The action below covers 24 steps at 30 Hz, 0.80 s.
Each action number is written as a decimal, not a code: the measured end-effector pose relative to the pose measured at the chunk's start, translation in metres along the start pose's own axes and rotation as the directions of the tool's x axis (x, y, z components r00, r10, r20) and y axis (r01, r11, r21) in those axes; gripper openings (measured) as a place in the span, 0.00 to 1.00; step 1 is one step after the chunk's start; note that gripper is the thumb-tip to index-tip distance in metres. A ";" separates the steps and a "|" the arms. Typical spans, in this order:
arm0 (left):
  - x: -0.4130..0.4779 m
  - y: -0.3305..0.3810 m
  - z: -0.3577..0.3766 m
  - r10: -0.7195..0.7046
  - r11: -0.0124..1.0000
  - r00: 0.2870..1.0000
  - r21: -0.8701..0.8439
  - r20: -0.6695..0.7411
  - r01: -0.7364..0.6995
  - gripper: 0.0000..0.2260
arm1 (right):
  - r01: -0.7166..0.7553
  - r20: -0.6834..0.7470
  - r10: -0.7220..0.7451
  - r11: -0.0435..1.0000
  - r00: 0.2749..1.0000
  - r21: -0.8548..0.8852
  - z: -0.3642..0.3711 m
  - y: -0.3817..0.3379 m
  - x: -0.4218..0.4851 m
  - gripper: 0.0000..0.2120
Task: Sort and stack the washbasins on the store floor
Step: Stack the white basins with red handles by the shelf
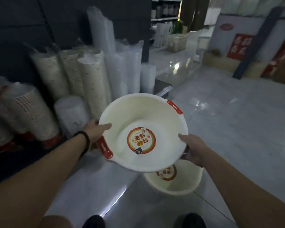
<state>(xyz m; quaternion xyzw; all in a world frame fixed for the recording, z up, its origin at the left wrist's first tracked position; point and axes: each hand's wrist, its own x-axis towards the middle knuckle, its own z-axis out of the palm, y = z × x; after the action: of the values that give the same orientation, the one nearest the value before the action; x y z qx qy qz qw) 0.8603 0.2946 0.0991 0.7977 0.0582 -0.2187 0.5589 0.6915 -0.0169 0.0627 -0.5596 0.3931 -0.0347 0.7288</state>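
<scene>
A white washbasin (131, 116) with red handles and a round red-and-yellow label inside is held in the air, tilted toward me. My left hand (95, 132) grips its left rim just above a red handle. On the opposite rim my right hand (192, 148) has its thumb over the edge. A second white washbasin (179, 185) with the same label stands on the floor below, partly hidden by the held one.
Tall plastic-wrapped stacks of paper bowls and cups (92, 76) lean against a dark shelf unit on the left. Shiny grey floor tiles (237, 129) spread to the right. Cardboard boxes and red signs (240, 46) stand at the far right. My shoes (94, 222) show at the bottom.
</scene>
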 end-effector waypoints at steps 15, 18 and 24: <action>-0.014 0.001 0.165 -0.221 0.929 0.904 -0.203 0.366 0.309 0.12 | 0.056 -0.328 0.020 0.974 0.944 0.221 -0.042 -0.007 0.020 0.19; 0.015 -0.003 0.142 -0.177 0.950 0.937 -0.195 0.300 0.242 0.16 | 0.012 -0.303 0.000 0.999 0.953 0.038 -0.081 -0.010 0.020 0.22; 0.027 -0.017 0.161 -0.170 0.951 0.974 -0.233 0.148 0.201 0.16 | 0.070 -0.398 -0.013 0.989 0.917 0.128 -0.099 -0.005 0.018 0.19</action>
<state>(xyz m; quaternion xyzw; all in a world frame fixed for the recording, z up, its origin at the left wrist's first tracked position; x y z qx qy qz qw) 0.8333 0.1493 0.0281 0.6978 0.1242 -0.3113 0.6331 0.6449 -0.1058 0.0504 -0.4967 0.5171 -0.1901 0.6706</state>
